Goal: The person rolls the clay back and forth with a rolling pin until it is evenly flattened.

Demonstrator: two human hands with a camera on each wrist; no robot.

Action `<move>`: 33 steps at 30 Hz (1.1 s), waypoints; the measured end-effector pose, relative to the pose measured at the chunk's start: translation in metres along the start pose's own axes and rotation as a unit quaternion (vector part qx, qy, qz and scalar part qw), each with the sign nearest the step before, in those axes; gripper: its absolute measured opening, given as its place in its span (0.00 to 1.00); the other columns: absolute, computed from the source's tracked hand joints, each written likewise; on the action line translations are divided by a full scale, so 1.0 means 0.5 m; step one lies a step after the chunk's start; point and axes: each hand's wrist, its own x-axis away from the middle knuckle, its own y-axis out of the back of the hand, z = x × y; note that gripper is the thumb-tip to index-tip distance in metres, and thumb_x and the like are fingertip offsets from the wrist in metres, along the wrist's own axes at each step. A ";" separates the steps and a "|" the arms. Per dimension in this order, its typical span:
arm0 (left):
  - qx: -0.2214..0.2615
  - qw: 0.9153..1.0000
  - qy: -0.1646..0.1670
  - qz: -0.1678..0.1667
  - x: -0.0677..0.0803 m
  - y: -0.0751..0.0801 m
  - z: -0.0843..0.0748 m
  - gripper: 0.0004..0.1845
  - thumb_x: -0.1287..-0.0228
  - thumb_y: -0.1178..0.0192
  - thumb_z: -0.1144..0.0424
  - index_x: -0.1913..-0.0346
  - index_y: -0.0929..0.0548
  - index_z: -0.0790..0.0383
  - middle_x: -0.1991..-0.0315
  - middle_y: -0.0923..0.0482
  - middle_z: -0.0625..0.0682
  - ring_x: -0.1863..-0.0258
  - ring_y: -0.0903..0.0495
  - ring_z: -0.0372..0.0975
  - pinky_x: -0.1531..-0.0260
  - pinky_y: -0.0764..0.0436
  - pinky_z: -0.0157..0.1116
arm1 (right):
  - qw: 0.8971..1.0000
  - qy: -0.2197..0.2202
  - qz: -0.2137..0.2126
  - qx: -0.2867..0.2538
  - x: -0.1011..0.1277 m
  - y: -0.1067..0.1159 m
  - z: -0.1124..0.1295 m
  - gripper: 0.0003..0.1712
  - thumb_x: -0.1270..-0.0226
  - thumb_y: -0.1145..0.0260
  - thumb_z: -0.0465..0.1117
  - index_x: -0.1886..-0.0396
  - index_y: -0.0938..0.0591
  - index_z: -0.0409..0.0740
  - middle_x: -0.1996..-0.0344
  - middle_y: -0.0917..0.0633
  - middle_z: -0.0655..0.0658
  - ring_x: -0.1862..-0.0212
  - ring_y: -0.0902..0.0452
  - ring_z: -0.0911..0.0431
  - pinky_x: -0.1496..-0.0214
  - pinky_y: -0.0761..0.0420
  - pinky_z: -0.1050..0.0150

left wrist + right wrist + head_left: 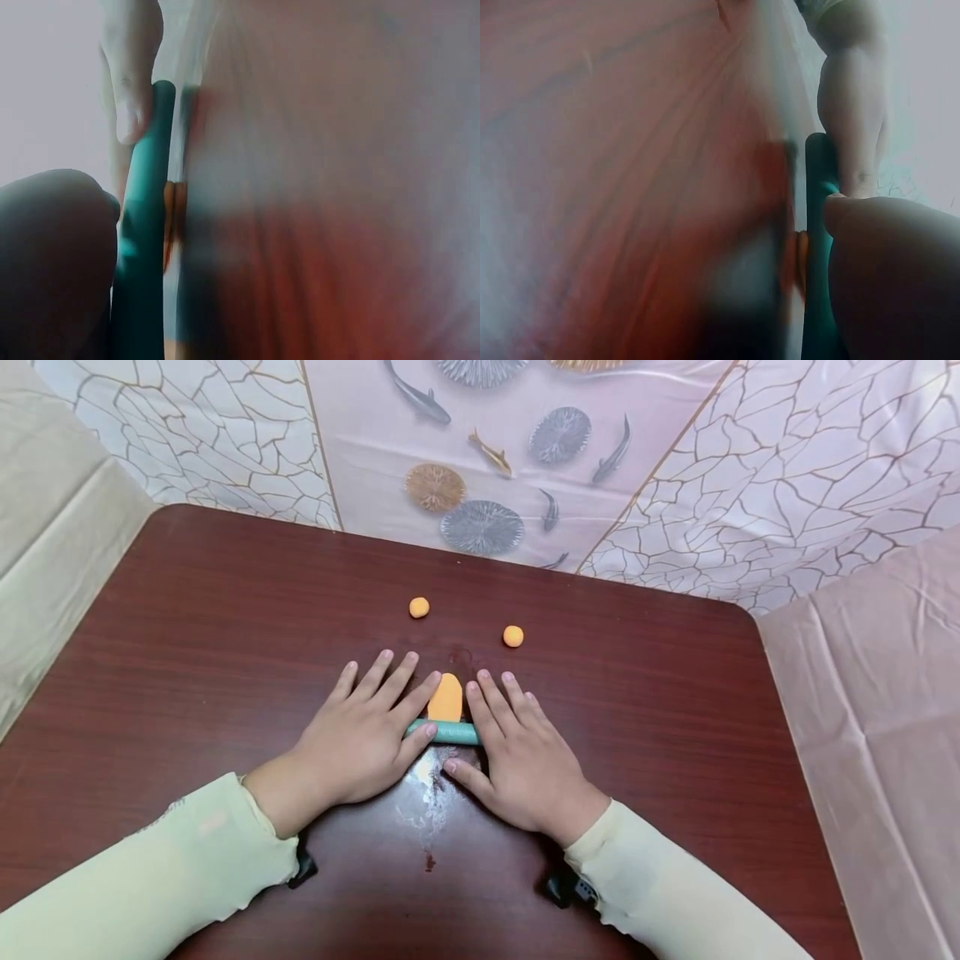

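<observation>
Teal rolling rod [448, 732] lies crosswise at 6 o'clock of the flattened orange dough [446, 697], both hands, left [365, 735] and right [520, 752], pressing flat-fingered on its ends, steadying it on the surface [225, 635].

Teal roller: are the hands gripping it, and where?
Not gripped. Left hand and right hand lie flat, fingers straight, pressing the teal roller's two ends.

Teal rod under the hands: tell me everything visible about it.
The teal rod is a slim, smooth, matte cylinder that looks like plastic. It lies flat on the table, crosswise to the person. The left hand and right hand cover its ends with straight fingers. An orange clay piece meets its far side.
</observation>
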 end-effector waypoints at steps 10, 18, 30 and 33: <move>0.001 1.000 0.012 -0.003 0.012 -0.003 -0.013 0.37 0.09 0.63 0.35 0.06 0.49 0.41 0.05 0.57 0.55 0.05 0.60 0.57 0.11 0.56 0.69 | 1.000 0.007 -0.023 -0.003 0.017 -0.008 0.008 0.58 0.15 0.54 0.78 0.05 0.50 0.44 0.06 0.48 0.40 0.06 0.55 0.36 0.08 0.43 0.37; 0.002 1.000 0.012 -0.015 -0.003 -0.004 -0.005 0.38 0.09 0.64 0.34 0.06 0.49 0.41 0.05 0.56 0.55 0.05 0.59 0.58 0.11 0.55 0.69 | 1.000 -0.003 -0.011 -0.015 0.001 -0.005 0.002 0.57 0.15 0.59 0.79 0.05 0.51 0.46 0.05 0.52 0.42 0.05 0.59 0.38 0.07 0.46 0.38; 0.011 0.999 0.027 -0.032 -0.067 0.010 0.022 0.39 0.10 0.68 0.32 0.06 0.48 0.41 0.05 0.60 0.54 0.05 0.63 0.58 0.11 0.57 0.69 | 0.997 -0.056 -0.001 -0.061 -0.082 0.003 -0.037 0.55 0.15 0.70 0.80 0.04 0.55 0.52 0.05 0.58 0.43 0.05 0.71 0.40 0.06 0.52 0.36; 0.013 0.999 0.033 -0.030 -0.086 0.014 0.031 0.39 0.10 0.69 0.31 0.06 0.50 0.40 0.04 0.63 0.53 0.05 0.65 0.58 0.11 0.58 0.69 | 0.995 -0.069 -0.001 -0.067 -0.106 0.005 -0.047 0.53 0.15 0.72 0.80 0.04 0.57 0.54 0.05 0.61 0.44 0.05 0.72 0.40 0.06 0.54 0.35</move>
